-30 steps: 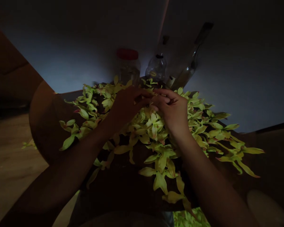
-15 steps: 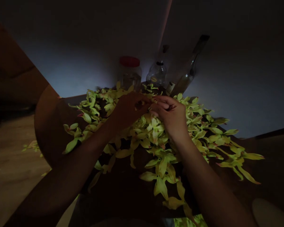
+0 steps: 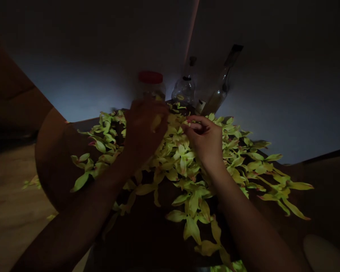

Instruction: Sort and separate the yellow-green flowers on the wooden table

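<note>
Yellow-green flowers or leaves [image 3: 184, 155] lie in a wide heap over a dark round table. Above the heap, my right hand [image 3: 205, 136] pinches a small piece with a reddish tip between thumb and fingers. To its left, my left hand [image 3: 147, 128] is dark and blurred, its fingers curled near a yellowish piece in front of the red-lidded jar [image 3: 150, 77]. Whether that piece is in its grasp is unclear. A gap separates the two hands.
Behind the heap stand a clear rounded bottle [image 3: 183, 90] and a tall slanted glass bottle [image 3: 219, 90] by the wall. The table edge [image 3: 45, 162] curves at the left, with fallen pieces [image 3: 32, 182] on the wooden floor.
My left hand has moved left, apart from my right hand, and now partly covers the red-lidded jar. My right hand has barely moved. The view has shifted slightly.
</note>
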Action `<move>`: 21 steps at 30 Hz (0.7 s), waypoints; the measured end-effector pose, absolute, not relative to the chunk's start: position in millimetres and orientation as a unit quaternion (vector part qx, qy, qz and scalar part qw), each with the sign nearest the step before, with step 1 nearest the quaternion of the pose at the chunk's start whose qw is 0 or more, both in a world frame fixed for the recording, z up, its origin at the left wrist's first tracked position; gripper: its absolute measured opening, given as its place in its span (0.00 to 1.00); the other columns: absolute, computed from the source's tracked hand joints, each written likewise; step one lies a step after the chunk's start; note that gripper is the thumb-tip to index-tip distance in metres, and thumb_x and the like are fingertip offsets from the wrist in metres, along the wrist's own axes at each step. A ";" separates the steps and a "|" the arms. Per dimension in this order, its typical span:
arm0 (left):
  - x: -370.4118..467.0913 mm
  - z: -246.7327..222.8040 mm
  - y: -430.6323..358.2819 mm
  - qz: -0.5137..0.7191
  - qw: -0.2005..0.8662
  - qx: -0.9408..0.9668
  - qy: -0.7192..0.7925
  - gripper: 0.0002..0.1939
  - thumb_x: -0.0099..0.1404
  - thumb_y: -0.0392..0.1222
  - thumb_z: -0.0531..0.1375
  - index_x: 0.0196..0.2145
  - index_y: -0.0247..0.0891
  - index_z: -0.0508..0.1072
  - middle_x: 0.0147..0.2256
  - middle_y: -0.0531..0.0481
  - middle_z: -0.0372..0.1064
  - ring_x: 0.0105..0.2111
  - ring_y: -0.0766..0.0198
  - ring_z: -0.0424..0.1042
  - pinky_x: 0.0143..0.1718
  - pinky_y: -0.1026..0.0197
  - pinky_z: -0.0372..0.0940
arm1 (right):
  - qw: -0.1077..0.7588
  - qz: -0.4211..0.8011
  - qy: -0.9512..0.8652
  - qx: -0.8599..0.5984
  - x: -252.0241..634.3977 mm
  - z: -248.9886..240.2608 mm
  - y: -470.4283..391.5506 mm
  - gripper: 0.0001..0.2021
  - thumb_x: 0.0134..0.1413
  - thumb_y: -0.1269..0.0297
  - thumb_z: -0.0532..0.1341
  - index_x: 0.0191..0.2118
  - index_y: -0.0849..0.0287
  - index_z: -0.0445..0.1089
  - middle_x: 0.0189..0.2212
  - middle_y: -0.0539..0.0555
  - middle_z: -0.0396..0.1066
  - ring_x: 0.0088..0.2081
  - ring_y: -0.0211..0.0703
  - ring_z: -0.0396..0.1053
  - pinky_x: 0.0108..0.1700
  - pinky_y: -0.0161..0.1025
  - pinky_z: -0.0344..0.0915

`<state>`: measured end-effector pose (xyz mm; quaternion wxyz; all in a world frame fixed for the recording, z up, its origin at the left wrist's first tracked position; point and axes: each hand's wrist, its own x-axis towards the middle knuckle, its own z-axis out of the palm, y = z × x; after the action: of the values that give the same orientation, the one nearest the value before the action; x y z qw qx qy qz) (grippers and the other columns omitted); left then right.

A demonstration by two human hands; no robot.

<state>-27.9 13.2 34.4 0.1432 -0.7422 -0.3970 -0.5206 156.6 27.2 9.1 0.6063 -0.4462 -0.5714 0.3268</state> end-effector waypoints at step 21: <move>-21.8 30.1 14.9 -0.429 -0.018 -0.782 -0.452 0.07 0.68 0.45 0.67 0.34 0.41 0.80 0.41 0.51 0.79 0.44 0.54 0.74 0.51 0.51 0.60 | 0.558 0.412 -0.590 -0.414 138.7 24.6 5.3 0.14 0.61 0.51 0.64 0.34 0.57 0.76 0.29 0.51 0.73 0.31 0.40 0.73 0.33 0.34 0.73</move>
<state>-21.8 14.9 30.1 -0.0184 -0.7818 -0.4524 -0.4287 138.7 5.3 24.6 0.5577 -0.4135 -0.5902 0.4119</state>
